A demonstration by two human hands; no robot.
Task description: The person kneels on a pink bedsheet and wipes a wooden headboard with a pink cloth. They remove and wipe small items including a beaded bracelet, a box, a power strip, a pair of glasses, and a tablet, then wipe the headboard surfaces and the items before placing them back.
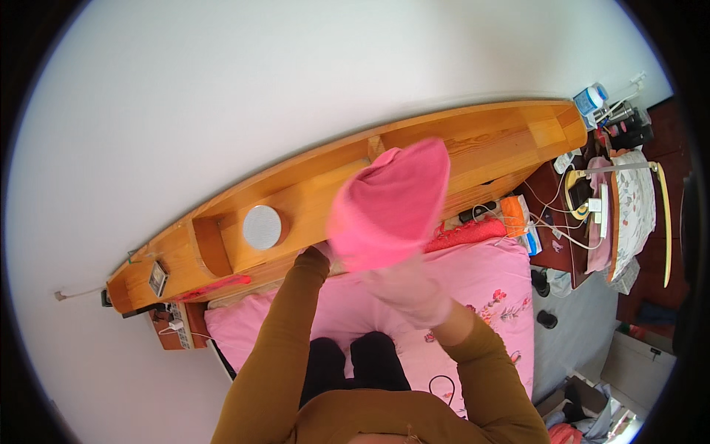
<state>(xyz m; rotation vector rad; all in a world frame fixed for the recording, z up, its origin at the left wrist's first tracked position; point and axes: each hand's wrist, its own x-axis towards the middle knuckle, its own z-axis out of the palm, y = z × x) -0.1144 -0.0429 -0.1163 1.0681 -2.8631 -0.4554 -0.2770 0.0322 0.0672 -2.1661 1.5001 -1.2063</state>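
A folded bright pink cloth [391, 202], blurred at its lower edge, is held up in front of the wooden headboard shelf [488, 133]. My right hand [407, 297], in a pale, see-through glove, grips the cloth from below; the fingers are hidden by it. My left hand [323, 251] is at the shelf's front edge, just left of the cloth. Most of that hand is covered by the sleeve and the cloth, so its fingers cannot be made out. On the shelf, left of both hands, stands a round speaker-like device [263, 227] with a pale mesh top.
Beneath me is a bed with a pink flowered sheet [488, 277]. A small framed item [158, 278] stands at the shelf's left end. To the right, a dark red table [554, 255] carries cables, a yellow desk lamp [664, 222] and a white bottle [591, 100].
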